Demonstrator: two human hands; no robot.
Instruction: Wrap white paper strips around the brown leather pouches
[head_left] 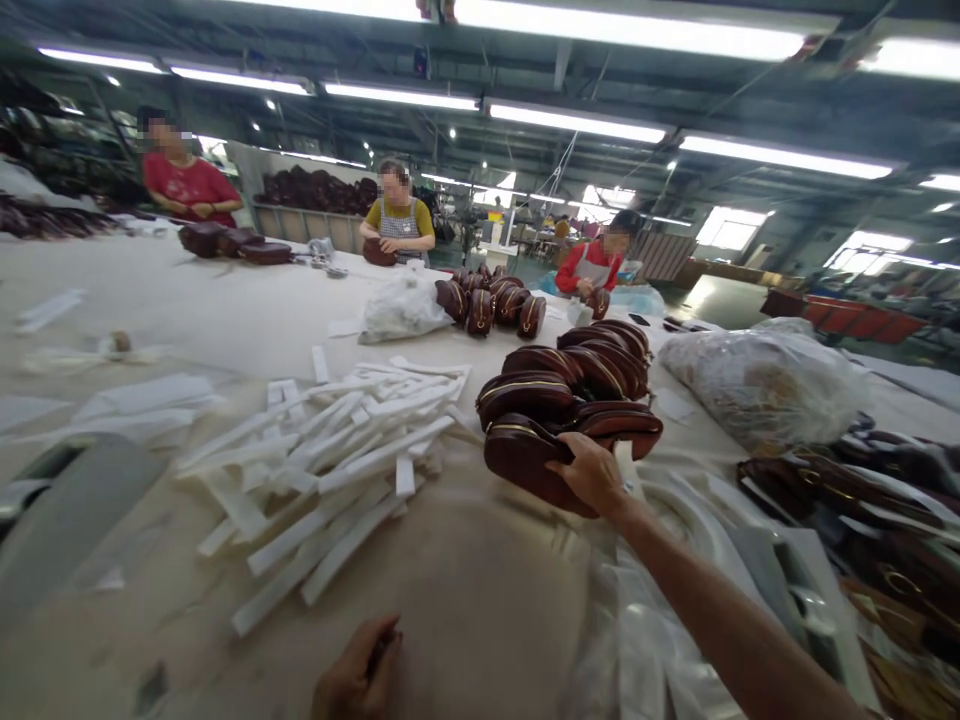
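My right hand [596,475] reaches forward, thumb and fingers gripping the end of a dark brown leather bag [525,462]. That small rounded bag, with a zipper along its top, lies at the near end of a cluster of similar zippered bags [604,355]. Low in the view, my left hand [360,668] hovers over the bare near part of the table [480,600]. Its fingers curl in toward the thumb, and nothing shows in them. Left of the bags is a loose heap of white padding strips [330,460].
More brown bags [491,300] stand farther back beside a clear plastic bag [409,305]. At right are a large plastic sack [765,380] and piled brown pieces with gold rings [847,490]. Clear plastic [637,640] lies near my right forearm. Several co-workers are across the table.
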